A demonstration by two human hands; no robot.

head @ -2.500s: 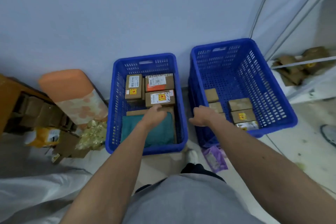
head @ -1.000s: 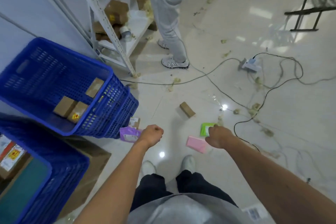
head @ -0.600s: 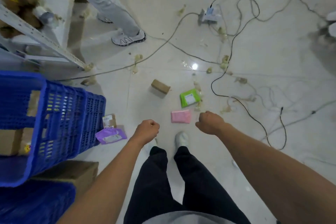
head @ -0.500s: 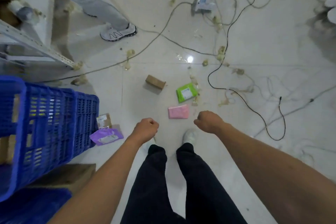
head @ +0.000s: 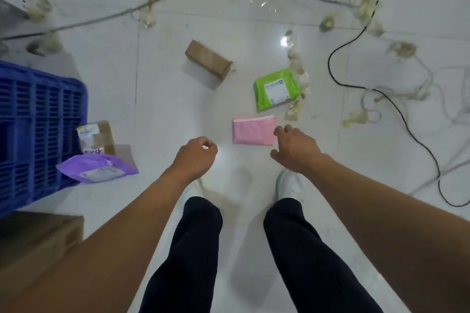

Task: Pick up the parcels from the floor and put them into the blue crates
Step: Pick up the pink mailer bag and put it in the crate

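Note:
Several parcels lie on the glossy floor. A pink flat parcel [head: 253,131] is straight ahead, a green mailer [head: 277,89] beyond it, and a brown cardboard box [head: 208,59] farther off. A purple mailer [head: 98,169] and a small taped box [head: 96,137] lean by a blue crate [head: 38,129] at the left. My right hand [head: 295,147] hovers at the pink parcel's right edge, fingers spread and loosely bent, holding nothing. My left hand [head: 195,156] hangs curled into a fist, empty, left of the pink parcel.
Black and grey cables [head: 381,99] snake over the floor to the right and across the top. Scraps of crumpled packing paper [head: 297,71] are scattered about. A large brown carton [head: 35,244] sits at lower left. My shoes [head: 290,183] stand just below the hands.
I turned from the crates to the floor and leaned closer to the parcels. My right hand uncurled from a fist and reached toward the pink parcel. The left hand stays fisted.

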